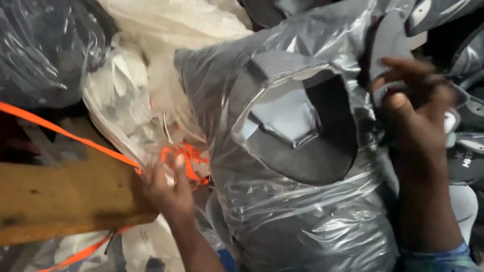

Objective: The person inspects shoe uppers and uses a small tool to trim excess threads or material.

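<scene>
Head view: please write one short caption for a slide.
Left hand grips orange strap while right hand holds grey pieces above clear plastic bag.

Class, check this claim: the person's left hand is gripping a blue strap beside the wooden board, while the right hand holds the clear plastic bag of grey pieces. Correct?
Not quite. In the head view the strap at the left hand is orange, not blue. The rest stands.
</scene>
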